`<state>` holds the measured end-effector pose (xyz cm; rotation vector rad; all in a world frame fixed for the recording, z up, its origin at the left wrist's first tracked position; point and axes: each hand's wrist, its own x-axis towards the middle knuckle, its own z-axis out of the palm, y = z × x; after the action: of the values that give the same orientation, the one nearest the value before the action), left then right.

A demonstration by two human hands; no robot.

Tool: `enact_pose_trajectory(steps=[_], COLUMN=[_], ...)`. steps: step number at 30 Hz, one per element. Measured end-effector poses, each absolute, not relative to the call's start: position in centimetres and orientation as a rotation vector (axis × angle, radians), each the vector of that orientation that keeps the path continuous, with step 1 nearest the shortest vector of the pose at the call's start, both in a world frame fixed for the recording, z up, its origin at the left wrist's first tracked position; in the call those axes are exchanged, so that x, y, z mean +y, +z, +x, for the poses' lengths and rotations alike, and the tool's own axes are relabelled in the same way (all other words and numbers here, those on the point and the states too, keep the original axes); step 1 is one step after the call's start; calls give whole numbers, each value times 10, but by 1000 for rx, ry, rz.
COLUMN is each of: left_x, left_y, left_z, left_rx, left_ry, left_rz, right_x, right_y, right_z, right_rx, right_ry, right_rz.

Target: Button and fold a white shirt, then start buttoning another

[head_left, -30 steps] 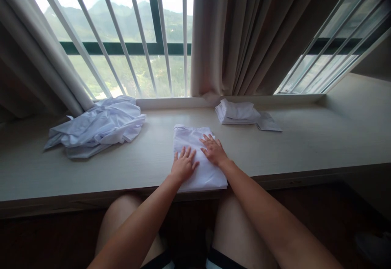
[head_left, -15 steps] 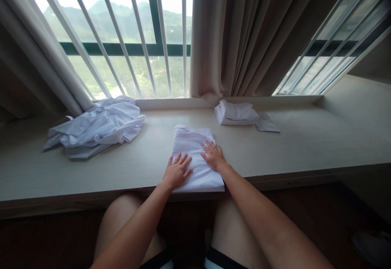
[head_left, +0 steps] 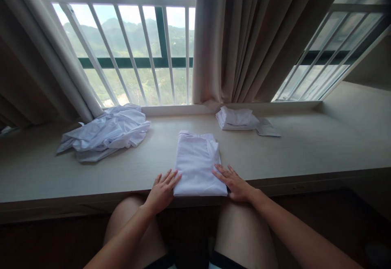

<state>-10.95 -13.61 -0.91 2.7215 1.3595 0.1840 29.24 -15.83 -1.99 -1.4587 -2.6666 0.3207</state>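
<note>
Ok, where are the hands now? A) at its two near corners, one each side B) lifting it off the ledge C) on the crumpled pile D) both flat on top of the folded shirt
A: left hand and right hand flank the folded shirt, which lies flat on the ledge.

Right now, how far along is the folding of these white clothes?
Done: a folded stack sits by the curtain. In hand: a white garment, folded into a neat rectangle at the desk edge, with the left hand and right hand flat at its near corners. Left: a crumpled pile lies unfolded at the left.
</note>
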Motion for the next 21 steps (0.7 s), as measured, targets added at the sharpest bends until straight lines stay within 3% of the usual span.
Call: enact_pose_trajectory(steps=[8, 12, 16, 21], left_x=[-139, -152, -164, -166], left_y=[-3, 12, 18, 4], left_z=[-114, -125, -130, -128], left_rx=[1308, 1118, 930, 967], left_ry=[339, 529, 727, 504], left_rz=[2695, 2658, 2674, 2824], right_x=[-160, -175, -190, -196], right_y=[-18, -11, -6, -3], right_z=[275, 273, 258, 228], right_rx=[-2588, -2499, -2068, -1643], right_ry=[195, 406, 657, 887], right_rz=[-1569, -1386, -1177, -1132])
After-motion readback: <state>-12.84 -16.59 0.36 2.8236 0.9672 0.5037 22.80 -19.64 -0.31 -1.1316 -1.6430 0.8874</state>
